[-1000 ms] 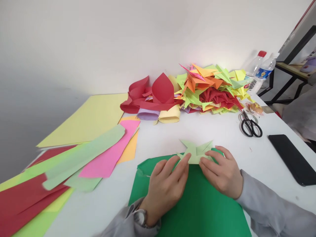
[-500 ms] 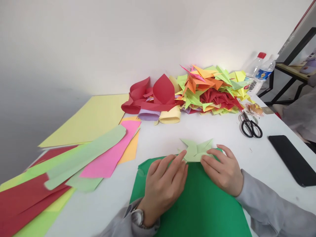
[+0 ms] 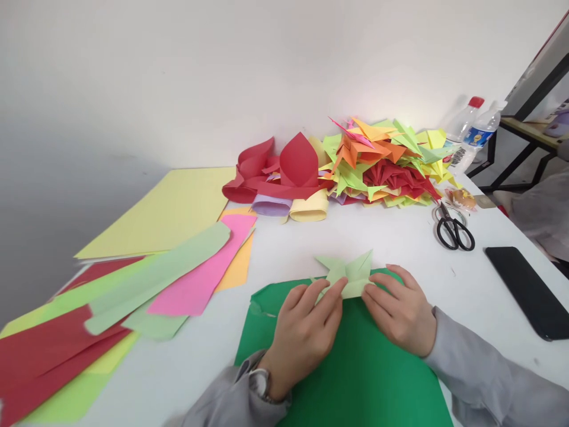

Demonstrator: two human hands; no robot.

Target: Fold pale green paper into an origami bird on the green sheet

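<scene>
A pale green folded paper piece [image 3: 351, 271] with two raised points lies over the far edge of a green sheet [image 3: 355, 373]. My left hand [image 3: 309, 335] pinches its left side, the fingers reaching over the front fold. On the other side, my right hand [image 3: 402, 311] grips the right end between thumb and fingers. The undersides of the fingertips and the thumbs are partly hidden. A watch [image 3: 260, 382] sits on my left wrist.
Coloured paper strips [image 3: 160, 279] spread at left beside a large yellow sheet [image 3: 164, 207]. Behind stand rolled red paper shapes [image 3: 299, 163] and a heap of folded paper [image 3: 386, 166]. Scissors [image 3: 456, 231], a black phone [image 3: 527, 290] and plastic bottles [image 3: 482, 127] are at right.
The folded paper has turned slightly and tilts, its points shifted left. My left hand has moved a little to the right along its front edge; both hands still hold it.
</scene>
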